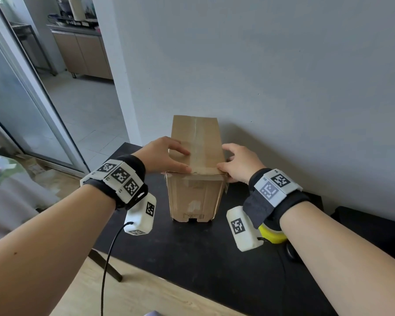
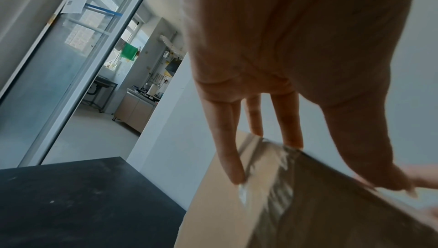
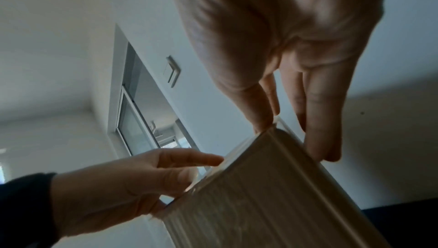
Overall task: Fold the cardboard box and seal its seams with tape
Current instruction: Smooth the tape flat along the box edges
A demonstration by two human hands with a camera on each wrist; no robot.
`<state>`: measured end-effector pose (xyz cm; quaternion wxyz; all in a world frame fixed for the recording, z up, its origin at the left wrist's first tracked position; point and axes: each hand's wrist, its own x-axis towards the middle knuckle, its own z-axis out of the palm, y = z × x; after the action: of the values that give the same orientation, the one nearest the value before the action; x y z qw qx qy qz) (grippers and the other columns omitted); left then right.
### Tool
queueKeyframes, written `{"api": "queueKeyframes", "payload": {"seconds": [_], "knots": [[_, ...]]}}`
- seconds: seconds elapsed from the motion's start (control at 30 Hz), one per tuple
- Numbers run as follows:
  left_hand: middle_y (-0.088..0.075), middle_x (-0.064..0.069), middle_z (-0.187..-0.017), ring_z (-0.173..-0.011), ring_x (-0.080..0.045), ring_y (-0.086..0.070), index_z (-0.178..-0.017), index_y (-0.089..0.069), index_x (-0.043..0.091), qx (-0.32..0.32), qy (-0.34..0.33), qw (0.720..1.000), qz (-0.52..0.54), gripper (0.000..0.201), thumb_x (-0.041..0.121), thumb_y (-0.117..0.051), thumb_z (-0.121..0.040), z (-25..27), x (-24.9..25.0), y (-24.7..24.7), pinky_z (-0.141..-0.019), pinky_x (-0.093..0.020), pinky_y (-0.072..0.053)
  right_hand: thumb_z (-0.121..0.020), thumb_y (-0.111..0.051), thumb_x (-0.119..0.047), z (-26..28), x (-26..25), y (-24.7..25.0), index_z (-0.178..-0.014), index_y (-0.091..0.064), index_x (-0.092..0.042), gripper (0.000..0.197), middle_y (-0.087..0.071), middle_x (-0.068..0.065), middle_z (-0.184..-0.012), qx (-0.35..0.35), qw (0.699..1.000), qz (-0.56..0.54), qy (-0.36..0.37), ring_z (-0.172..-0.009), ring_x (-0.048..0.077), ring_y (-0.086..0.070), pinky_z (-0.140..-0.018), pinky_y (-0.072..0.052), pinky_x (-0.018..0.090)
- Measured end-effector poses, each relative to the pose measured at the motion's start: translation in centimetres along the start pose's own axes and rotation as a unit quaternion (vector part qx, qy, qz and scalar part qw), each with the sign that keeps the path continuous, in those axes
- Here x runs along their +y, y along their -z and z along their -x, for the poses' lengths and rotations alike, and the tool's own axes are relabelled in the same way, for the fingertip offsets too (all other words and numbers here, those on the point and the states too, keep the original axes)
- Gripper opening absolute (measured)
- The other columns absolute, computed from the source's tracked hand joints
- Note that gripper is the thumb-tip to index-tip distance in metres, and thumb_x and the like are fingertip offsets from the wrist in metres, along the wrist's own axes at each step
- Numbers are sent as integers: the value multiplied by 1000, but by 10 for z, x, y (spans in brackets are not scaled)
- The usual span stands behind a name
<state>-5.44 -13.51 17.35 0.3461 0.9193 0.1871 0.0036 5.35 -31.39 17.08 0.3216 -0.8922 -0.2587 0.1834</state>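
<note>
A tall brown cardboard box (image 1: 194, 197) stands on the black table (image 1: 192, 252), its top flaps down and a clear tape strip (image 1: 196, 137) running along the top seam. My left hand (image 1: 169, 156) lies on the top's near left part, fingers flat and thumb along the near edge. My right hand (image 1: 237, 163) is at the near right corner, thumb on the top edge and fingers down the right side. In the left wrist view straight fingers (image 2: 227, 149) touch the taped edge of the box (image 2: 331, 214). In the right wrist view the box (image 3: 272, 205) sits between thumb and fingers (image 3: 324, 130).
A yellow object (image 1: 273, 234) sits on the table under my right wrist, mostly hidden. A dark block (image 1: 369, 224) stands at the right. The grey wall is just behind the box. A doorway and glass door (image 1: 21, 99) open on the left.
</note>
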Motion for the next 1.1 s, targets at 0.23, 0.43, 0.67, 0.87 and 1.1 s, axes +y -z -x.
{"api": "queueKeyframes", "payload": {"seconds": [0.23,0.43,0.67,0.87,1.1], "knots": [[-42,11,-136,-108,-5,-40,-113,-64,30,5,-8,1000,-26,56,40,-85,-61,2,3,-2,-92,-24,-34,-69,-76,-52,9,-13,-8,-138,-48,-27,79,-48,-4,-143,-46,991,101,77,-132,16,-44,-106,-36,32],[-38,13,-138,-108,-8,-44,-114,-61,35,2,-14,996,-87,59,40,-84,-60,3,-1,-2,-94,-27,-38,-69,-80,-38,10,-17,-5,-134,-52,-32,71,-52,1,-139,-39,981,172,75,-126,21,-50,-101,-40,29],[-35,10,-141,-106,-10,-43,-123,-58,32,-21,-18,994,-109,65,27,-83,-63,3,1,-2,-96,-28,-40,-68,-81,-25,6,-17,0,-129,-57,-33,66,-54,-1,-137,-43,980,181,65,-125,21,-50,-96,-40,27],[-30,10,-146,-113,-10,-40,-129,-53,31,-63,-14,992,-105,74,15,-83,-64,2,1,1,-104,-34,-39,-68,-79,-16,4,-19,0,-129,-58,-31,66,-56,-3,-134,-52,980,181,60,-120,20,-53,-88,-40,23],[-4,21,-156,-136,-14,-33,-144,-29,42,-223,37,965,-135,96,6,-78,-69,3,8,26,-110,-36,-34,-67,-80,-16,5,-20,-1,-127,-58,-33,66,-56,-5,-134,-49,980,183,56,-120,19,-54,-86,-41,23]]}}
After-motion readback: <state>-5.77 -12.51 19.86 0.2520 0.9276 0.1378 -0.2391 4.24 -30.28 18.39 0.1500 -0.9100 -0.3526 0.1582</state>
